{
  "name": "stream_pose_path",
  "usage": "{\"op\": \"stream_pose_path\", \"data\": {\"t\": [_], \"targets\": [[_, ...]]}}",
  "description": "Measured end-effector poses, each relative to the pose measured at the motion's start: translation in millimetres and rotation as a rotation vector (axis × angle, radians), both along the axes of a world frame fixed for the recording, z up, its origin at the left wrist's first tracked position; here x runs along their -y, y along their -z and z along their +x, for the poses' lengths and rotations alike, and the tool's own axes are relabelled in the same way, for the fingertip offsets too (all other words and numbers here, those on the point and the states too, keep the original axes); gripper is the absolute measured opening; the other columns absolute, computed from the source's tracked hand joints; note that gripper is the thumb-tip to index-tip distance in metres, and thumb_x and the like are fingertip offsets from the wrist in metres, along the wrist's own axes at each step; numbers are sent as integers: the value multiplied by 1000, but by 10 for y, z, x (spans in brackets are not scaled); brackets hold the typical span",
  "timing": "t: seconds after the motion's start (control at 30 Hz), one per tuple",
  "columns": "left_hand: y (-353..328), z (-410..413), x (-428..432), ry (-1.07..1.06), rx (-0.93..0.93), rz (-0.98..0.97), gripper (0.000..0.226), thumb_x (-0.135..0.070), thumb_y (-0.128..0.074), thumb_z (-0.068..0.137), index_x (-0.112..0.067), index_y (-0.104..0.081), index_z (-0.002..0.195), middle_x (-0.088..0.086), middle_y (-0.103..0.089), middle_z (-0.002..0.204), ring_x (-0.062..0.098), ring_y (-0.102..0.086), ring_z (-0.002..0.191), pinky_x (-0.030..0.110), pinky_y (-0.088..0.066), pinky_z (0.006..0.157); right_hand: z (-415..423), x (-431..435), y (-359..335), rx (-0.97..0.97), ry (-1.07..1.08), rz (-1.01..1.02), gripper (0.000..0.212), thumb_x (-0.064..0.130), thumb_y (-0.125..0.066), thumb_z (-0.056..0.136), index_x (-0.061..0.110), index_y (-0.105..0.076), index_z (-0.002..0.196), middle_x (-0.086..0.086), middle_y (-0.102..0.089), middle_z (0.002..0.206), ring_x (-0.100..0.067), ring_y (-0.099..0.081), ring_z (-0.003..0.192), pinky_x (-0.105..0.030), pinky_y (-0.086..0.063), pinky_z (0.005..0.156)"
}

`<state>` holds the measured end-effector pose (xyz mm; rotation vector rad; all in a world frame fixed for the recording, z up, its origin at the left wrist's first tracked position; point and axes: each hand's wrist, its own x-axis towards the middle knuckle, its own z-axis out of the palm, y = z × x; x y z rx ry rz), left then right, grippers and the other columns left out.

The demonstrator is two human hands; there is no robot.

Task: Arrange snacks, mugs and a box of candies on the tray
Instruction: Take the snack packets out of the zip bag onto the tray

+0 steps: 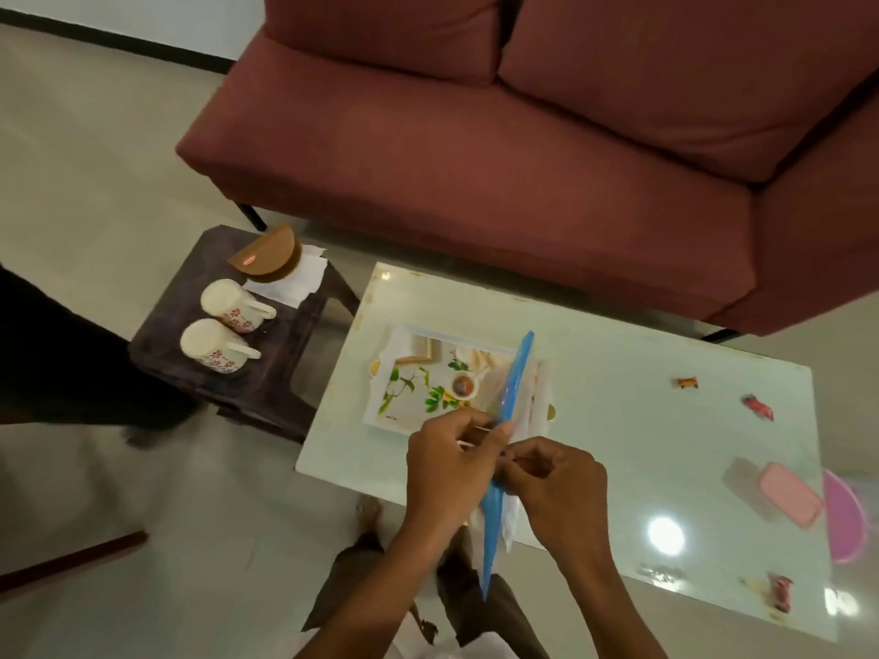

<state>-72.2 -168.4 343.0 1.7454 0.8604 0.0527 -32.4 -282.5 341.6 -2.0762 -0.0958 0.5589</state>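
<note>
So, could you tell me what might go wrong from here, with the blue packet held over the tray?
1. Both hands, left and right, pinch the thin blue plastic packet edge-on above the white floral tray; if it opens suddenly, contents could scatter.
2. The two white floral mugs lie on their sides on the dark side stool, so they might roll.
3. Wrapped candies lie loose on the glossy white table and could get brushed off.

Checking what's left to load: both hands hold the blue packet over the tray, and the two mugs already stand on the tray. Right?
Not quite. The head view shows the two mugs on the dark stool, not on the tray. Both hands, left and right, do hold the blue packet over the tray.
</note>
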Motion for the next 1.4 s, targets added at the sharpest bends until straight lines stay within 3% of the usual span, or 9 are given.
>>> {"op": "stream_pose_path", "data": {"t": [0.13, 0.37, 0.6, 0.8, 0.9, 1.03, 1.17, 1.27, 1.4], "targets": [[-54, 43, 62, -49, 20, -182, 18, -31, -72, 90, -21, -79, 76, -2, -78, 74, 8, -75, 70, 13, -55, 56, 77, 191, -39, -78, 29, 115, 9, 24, -79, 75, 32, -75, 72, 11, -74, 69, -10, -72, 65, -20, -59, 67], [-103, 183, 167, -230, -16, -495, 15, -13, -67, 95, -7, -78, 87, 10, -82, 84, 21, -79, 75, 26, -62, 60, 109, 248, 30, -248, 191, 247, 9, 21, -68, 88, 22, -76, 86, 4, -77, 77, -11, -72, 74, -19, -55, 65], [-48, 339, 238, -435, -85, -798, 16, -6, -61, 97, -2, -72, 86, 8, -77, 72, 14, -72, 61, 21, -60, 52, 158, 210, 152, -603, 463, 495, 22, 14, -56, 95, 11, -72, 80, -12, -71, 84, -29, -64, 83, -47, -52, 88], [3, 355, 23, -576, 21, -1138, 28, -10, -58, 98, -4, -76, 78, 8, -78, 66, 14, -75, 55, 27, -62, 50, 272, 289, 215, -736, 642, 876, 27, 21, -57, 89, 4, -66, 109, -12, -69, 106, -26, -65, 96, -43, -52, 96], [32, 282, -230, -633, 50, -1223, 22, -10, -57, 98, -1, -73, 87, 11, -79, 72, 17, -76, 59, 29, -64, 55, 336, 373, 212, -752, 703, 1002, 20, 16, -55, 91, 7, -67, 103, -6, -74, 92, -15, -72, 79, -30, -60, 76], [107, 172, -605, -687, 65, -1244, 20, -13, -56, 100, 2, -67, 108, 14, -73, 94, 19, -74, 69, 27, -64, 62, 379, 374, 168, -788, 768, 1044, 28, 18, -60, 74, 8, -64, 100, -4, -67, 93, -11, -68, 74, -22, -58, 61], [153, 25, -761, -569, 8, -1299, 43, -33, -69, 89, -3, -67, 119, 16, -73, 108, 24, -75, 86, 34, -65, 70, 266, 81, 109, -791, 652, 1030, 20, 16, -50, 94, 8, -64, 105, -4, -70, 89, -14, -69, 76, -28, -60, 65], [185, -66, -759, -492, -104, -1237, 59, -39, -80, 73, -3, -70, 119, 15, -75, 102, 22, -72, 90, 36, -64, 75, 150, -202, 38, -749, 519, 959, 22, 20, -50, 93, 11, -67, 105, -10, -73, 102, -22, -72, 89, -40, -60, 78], [278, -197, -776, -474, -201, -1037, 52, -27, -88, 58, -12, -74, 106, 5, -78, 75, 26, -68, 100, 43, -56, 90, 48, -462, -49, -730, 448, 938, 28, 19, -47, 96, 18, -75, 92, -11, -73, 106, -26, -72, 93, -45, -59, 78]]}}
